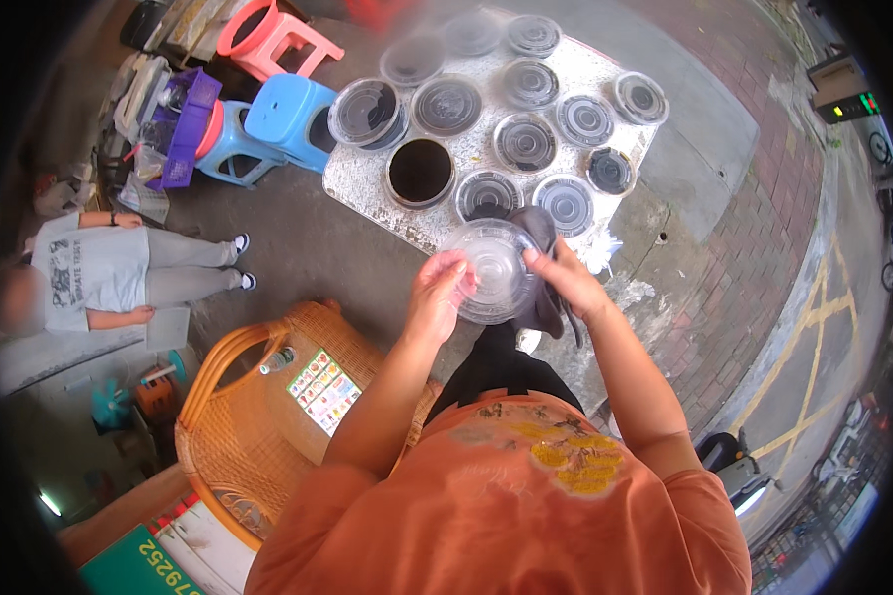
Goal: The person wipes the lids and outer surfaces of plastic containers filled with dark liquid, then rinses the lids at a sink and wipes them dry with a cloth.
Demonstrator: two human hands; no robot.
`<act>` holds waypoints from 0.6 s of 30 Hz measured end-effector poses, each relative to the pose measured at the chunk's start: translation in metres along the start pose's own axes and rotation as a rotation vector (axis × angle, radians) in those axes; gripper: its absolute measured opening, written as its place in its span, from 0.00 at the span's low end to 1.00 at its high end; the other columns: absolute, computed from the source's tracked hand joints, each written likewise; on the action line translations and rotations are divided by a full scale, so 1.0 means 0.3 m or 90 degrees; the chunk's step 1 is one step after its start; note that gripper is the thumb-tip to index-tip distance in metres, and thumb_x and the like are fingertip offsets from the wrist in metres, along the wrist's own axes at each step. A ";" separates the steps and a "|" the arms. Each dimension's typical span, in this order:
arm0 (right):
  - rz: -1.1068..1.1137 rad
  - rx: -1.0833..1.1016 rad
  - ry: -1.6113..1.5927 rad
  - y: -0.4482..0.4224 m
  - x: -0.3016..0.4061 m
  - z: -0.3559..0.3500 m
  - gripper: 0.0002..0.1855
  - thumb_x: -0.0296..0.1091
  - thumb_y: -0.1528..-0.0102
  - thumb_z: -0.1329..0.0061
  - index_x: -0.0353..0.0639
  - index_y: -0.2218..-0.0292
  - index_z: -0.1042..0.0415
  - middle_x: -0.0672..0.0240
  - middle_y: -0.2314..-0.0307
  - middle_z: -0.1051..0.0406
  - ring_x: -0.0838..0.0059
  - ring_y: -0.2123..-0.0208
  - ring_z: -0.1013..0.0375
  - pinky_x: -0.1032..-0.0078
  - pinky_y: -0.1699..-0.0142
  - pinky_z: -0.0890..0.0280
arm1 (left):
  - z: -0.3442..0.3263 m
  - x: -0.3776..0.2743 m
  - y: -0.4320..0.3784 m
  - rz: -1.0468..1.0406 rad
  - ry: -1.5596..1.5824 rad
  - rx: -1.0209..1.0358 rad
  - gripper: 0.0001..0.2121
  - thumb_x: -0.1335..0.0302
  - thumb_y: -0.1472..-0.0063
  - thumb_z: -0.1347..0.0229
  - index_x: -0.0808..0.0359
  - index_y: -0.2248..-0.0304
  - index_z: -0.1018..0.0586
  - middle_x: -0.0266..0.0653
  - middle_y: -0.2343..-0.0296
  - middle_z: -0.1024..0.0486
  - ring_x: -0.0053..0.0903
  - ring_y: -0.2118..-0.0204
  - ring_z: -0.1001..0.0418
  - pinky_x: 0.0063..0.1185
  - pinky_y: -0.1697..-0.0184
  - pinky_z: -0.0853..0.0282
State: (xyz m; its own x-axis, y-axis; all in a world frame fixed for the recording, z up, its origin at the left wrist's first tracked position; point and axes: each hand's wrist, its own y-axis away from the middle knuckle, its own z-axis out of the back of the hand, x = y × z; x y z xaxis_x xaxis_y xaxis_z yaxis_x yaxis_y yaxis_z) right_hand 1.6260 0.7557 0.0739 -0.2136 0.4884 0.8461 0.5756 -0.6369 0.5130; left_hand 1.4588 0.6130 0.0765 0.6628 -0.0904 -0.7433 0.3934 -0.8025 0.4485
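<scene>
A clear round plastic lid (493, 271) is held up between my two hands, just off the near edge of the table. My left hand (435, 291) pinches its left rim. On the other side my right hand (571, 279) has its thumb on the lid and also holds a dark grey cloth (542, 311), which hangs down behind the lid. Beyond my hands, an uncovered round container (420, 172) of dark contents stands on the white, speckled table (359, 178). Close by, a lidded container (489, 197) and another lidded container (563, 204) hold dark contents too.
More lidded containers (525, 143) cover the far part of the table. Blue plastic stools (279, 111) and a pink stool (290, 41) stand left of it. A wicker chair (245, 439) is at my left; a person (104, 271) stands farther left. Brick paving (707, 357) lies right.
</scene>
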 end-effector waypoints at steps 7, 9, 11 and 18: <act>0.087 -0.102 0.052 -0.293 0.001 0.016 0.18 0.32 0.50 0.46 0.32 0.60 0.32 0.64 0.70 0.28 0.77 0.70 0.30 0.78 0.63 0.34 | 0.177 0.040 -0.328 0.059 -0.017 -0.431 0.16 0.57 0.43 0.48 0.57 0.61 0.33 0.29 0.68 0.32 0.16 0.68 0.35 0.21 0.70 0.39; 0.040 -0.222 0.165 -0.444 -0.107 0.135 0.36 0.49 0.55 0.42 0.28 0.56 0.38 0.54 0.63 0.31 0.68 0.60 0.32 0.74 0.54 0.38 | 0.247 0.017 -0.455 0.017 -0.065 -0.440 0.18 0.55 0.44 0.48 0.57 0.62 0.33 0.29 0.69 0.33 0.16 0.68 0.35 0.20 0.71 0.39; 0.001 -0.279 0.125 -0.484 -0.084 0.203 0.43 0.56 0.57 0.43 0.27 0.53 0.42 0.51 0.61 0.33 0.61 0.58 0.33 0.72 0.52 0.40 | 0.301 -0.023 -0.539 -0.004 -0.117 -0.435 0.15 0.57 0.44 0.47 0.58 0.64 0.32 0.29 0.71 0.34 0.16 0.70 0.35 0.20 0.71 0.37; 0.176 -0.518 0.135 -0.279 0.049 0.233 0.23 0.43 0.48 0.50 0.33 0.59 0.34 0.56 0.65 0.30 0.67 0.62 0.31 0.74 0.55 0.39 | 0.446 0.005 -0.574 -0.068 -0.044 -0.325 0.07 0.72 0.43 0.47 0.62 0.72 0.34 0.31 0.74 0.32 0.17 0.75 0.34 0.21 0.69 0.31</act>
State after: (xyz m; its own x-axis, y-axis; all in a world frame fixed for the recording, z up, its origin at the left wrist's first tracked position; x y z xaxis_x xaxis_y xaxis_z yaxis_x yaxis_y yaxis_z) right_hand 1.6300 0.8578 0.0334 -0.3391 0.1845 0.9225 -0.0948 -0.9823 0.1617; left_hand 1.3068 0.6721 -0.0684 0.5648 -0.0764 -0.8217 0.7288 -0.4209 0.5401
